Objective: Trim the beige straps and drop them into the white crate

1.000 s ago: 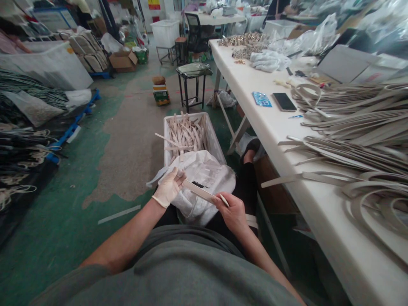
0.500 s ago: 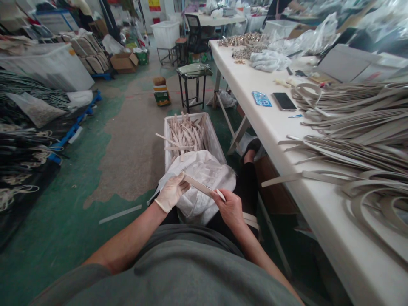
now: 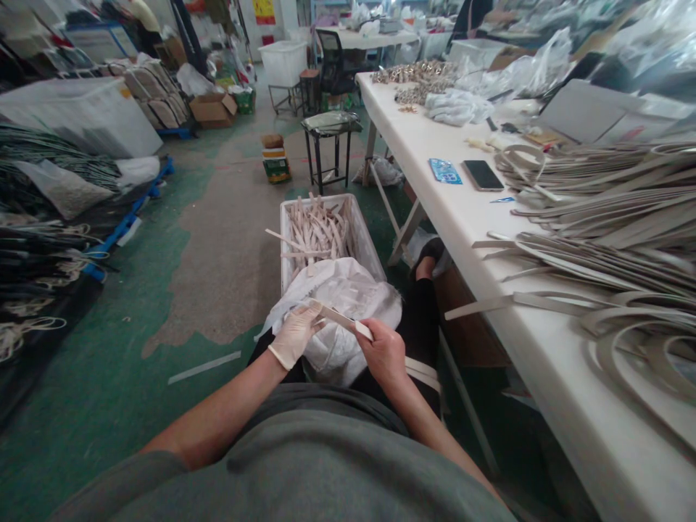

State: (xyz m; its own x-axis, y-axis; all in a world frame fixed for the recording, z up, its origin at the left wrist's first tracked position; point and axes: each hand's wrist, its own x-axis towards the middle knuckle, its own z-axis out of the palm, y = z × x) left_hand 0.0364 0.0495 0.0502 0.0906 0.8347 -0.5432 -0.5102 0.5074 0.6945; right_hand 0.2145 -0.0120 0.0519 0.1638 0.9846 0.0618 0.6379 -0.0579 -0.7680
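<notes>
A beige strap (image 3: 338, 317) stretches between my hands above a white plastic sack (image 3: 356, 290) on my lap. My left hand (image 3: 296, 333), in a pale glove, is closed on the strap's far left end. The bare right hand (image 3: 383, 351) grips its other end, where a short flat piece sticks out by the thumb. More of the strap shows below this hand, lying over my right thigh. Just beyond the sack, a white crate (image 3: 367, 232) holds a heap of beige strips (image 3: 318, 228).
A long white table (image 3: 467, 232) on the right bears a phone (image 3: 483, 175), a blue packet (image 3: 444, 171) and piles of beige straps (image 3: 614, 210). Ahead stands a black stool (image 3: 331, 130). Bundled cords lie on a blue pallet (image 3: 130, 210) at the left.
My left hand has shifted slightly right and down, and my right hand slightly left. The strap between them looks shorter, and the short end by my right thumb has turned.
</notes>
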